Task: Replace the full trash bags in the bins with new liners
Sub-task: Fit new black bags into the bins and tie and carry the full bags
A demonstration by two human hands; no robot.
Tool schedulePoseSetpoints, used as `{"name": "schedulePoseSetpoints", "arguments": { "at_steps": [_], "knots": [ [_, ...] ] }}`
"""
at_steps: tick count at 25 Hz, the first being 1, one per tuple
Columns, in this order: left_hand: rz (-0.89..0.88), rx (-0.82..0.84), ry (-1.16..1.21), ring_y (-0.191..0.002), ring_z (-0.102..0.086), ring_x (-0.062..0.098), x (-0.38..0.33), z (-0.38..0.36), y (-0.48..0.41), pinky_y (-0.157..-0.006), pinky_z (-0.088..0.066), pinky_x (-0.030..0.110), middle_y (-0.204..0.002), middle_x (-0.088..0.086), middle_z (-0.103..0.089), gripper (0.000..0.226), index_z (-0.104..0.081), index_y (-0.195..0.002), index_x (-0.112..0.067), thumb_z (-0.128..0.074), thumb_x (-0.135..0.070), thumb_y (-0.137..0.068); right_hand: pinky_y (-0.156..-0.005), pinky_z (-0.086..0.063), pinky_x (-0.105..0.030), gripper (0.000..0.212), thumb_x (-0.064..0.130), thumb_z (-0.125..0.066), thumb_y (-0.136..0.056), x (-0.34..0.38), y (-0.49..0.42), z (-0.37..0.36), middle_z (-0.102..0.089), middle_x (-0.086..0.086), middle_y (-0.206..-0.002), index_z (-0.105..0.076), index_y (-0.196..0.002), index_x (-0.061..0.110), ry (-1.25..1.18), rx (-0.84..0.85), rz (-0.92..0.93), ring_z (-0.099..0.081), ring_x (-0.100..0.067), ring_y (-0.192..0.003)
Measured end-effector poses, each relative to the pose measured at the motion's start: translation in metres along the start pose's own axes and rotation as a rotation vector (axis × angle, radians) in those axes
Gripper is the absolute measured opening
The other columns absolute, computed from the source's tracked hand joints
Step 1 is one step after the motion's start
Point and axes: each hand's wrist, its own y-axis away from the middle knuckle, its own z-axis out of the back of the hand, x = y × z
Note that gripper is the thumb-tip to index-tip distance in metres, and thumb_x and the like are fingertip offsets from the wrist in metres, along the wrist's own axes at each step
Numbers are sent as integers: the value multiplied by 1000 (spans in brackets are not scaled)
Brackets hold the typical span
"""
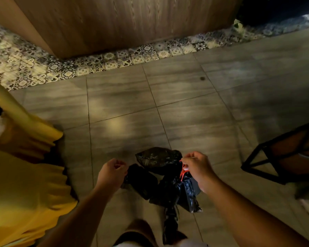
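A black trash bag [159, 158] hangs low over the tiled floor in front of me, crumpled, with a red drawstring [183, 172] at its right side. My right hand [197, 166] pinches that red drawstring. My left hand [112, 171] is closed at the bag's left edge, gripping the black plastic there. A strip of black plastic [170, 223] trails down toward my legs. No bin shows in this view.
Yellow cloth [25, 184] fills the left side. A wooden panel [123, 24] stands ahead above a strip of patterned tiles [114, 59]. A black metal frame [284, 157] with a wooden surface sits at the right. Grey floor tiles [168, 104] lie between.
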Motion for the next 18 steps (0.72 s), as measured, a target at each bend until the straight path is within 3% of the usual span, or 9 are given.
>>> {"name": "schedulePoseSetpoints", "arguments": {
  "at_steps": [5, 9, 15, 18],
  "knots": [
    [-8, -55, 64, -71, -74, 18, -73, 8, -82, -57, -52, 27, -72, -5, -76, 9, -74, -80, -27, -75, -21, -86, -60, -49, -26, 10, 7, -66, -90, 91, -77, -26, -71, -11, -89, -67, -83, 14, 46, -3, 19, -70, -29, -84],
    [-19, -10, 139, -71, -73, 25, -128, 15, -169, -61, -54, 35, -77, 5, -76, 12, -73, -86, -24, -72, -13, -91, -61, -49, -28, 16, 0, -61, -90, 160, -149, -58, -67, -13, -86, -65, -81, 12, 81, -30, 44, -66, -28, -79],
    [2, 49, 161, -74, -73, 24, -216, 34, -284, -57, -54, 31, -82, 7, -77, 11, -73, -88, -22, -70, -13, -93, -60, -49, -27, 12, 5, -64, -92, 258, -239, -105, -71, -10, -82, -67, -85, 15, 116, -57, 29, -70, -24, -75],
    [12, 43, 168, -84, -72, 30, -268, 46, -336, -74, -62, 43, -89, 14, -76, 9, -73, -90, -16, -69, -9, -93, -59, -51, -27, 13, 3, -64, -92, 311, -284, -128, -70, -9, -80, -68, -85, 13, 127, -70, 50, -68, -24, -74]
  ]
}}
